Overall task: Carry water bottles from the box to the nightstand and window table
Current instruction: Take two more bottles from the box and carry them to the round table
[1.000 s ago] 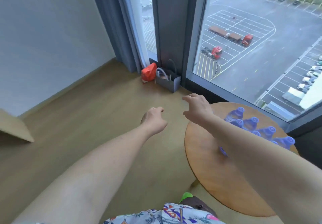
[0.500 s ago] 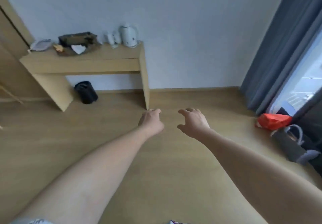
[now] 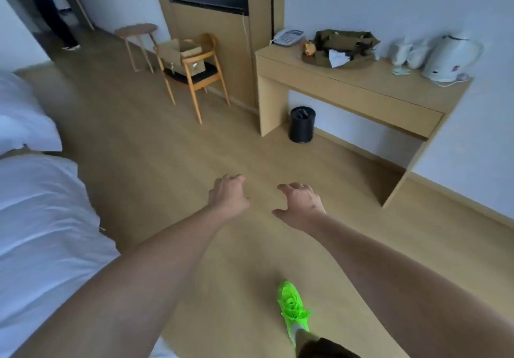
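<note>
Your bed (image 3: 41, 218) lies at the left. Past it, the box (image 3: 180, 55) sits open on the chair (image 3: 194, 79), likely put there to spare you bending; no bottles show inside from here. Your left hand (image 3: 226, 195) and right hand (image 3: 301, 203) hang over the floor (image 3: 167, 163) with fingers loosely curled, holding nothing, probably ready for the next 2 bottles. The surface (image 3: 361, 79) at right carries a kettle (image 3: 449, 58).
</note>
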Demonstrator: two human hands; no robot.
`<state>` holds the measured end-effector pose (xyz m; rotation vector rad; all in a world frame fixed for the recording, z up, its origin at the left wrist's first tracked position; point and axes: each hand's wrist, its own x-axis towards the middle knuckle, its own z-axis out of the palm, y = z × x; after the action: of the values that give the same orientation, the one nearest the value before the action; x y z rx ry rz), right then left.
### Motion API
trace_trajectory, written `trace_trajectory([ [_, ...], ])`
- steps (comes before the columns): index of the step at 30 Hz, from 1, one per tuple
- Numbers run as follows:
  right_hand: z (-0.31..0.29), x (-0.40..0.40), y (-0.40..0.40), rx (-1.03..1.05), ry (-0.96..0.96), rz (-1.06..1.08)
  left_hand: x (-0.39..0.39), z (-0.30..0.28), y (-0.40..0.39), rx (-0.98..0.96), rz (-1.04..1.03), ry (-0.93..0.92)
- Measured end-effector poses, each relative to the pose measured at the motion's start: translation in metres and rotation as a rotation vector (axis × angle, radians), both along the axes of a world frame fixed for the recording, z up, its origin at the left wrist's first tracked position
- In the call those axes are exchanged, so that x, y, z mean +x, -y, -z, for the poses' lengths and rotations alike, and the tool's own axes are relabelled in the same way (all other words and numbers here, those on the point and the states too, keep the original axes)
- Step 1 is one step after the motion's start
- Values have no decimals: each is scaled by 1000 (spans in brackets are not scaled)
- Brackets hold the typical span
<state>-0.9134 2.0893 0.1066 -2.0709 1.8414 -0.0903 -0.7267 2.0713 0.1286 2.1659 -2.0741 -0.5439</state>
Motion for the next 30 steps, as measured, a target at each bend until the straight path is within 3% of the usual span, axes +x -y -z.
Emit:
trace_trajectory([
  [13,-32,104,268,9,-22,-369,78,-21,196,6,-299,25],
  [21,-11,192,402,0,-50,-430,165,8,309,57,-341,53],
  [30,-8,319,574,53,-58,-348,311,24,499,83,-309,-7],
])
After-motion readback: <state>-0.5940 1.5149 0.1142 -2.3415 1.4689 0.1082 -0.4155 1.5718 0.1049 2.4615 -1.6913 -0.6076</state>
